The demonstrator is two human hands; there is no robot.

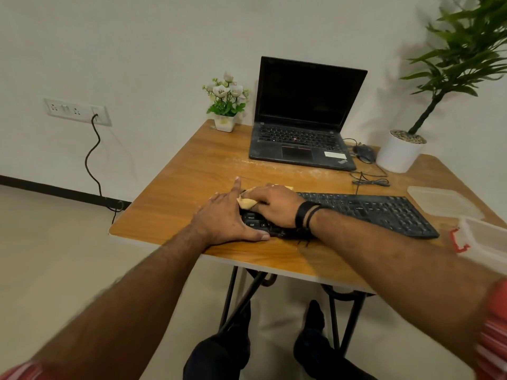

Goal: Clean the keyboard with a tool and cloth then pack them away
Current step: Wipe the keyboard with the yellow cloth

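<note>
Step in hand, by judgement: cloth wiping of the keyboard, at its left end. Keyboard (365,212): black, full-size, matte plastic, low flat keys, wired; lies across the centre right of the frame on the desk (197,171), near the front edge. Cloth (246,202): pale yellow, soft, bunched into a wad; sits at centre frame on the keyboard's left end. Right hand (274,205): fingers curled down over the cloth, grasping and pressing it onto the keys; black bands at the wrist. Left hand (226,219): fingers straight and relaxed, grasping nothing, laid flat on the keyboard's left corner with the thumb along its front edge, apparently steadying it. Cleaning tool: not identifiable in view. Desk: wood-grain laminate, smooth, with pale dusty streaks in front of the laptop (301,133), which is black, open, screen dark, at upper centre. Container (485,239): translucent plastic, rectangular, red clip, at right edge; its lid (444,201) lies separately just behind it. Next move, by judgement: draw the cloth rightward along the key rows with even pressure while the left hand keeps the board from sliding; packing into the container comes later.
</note>
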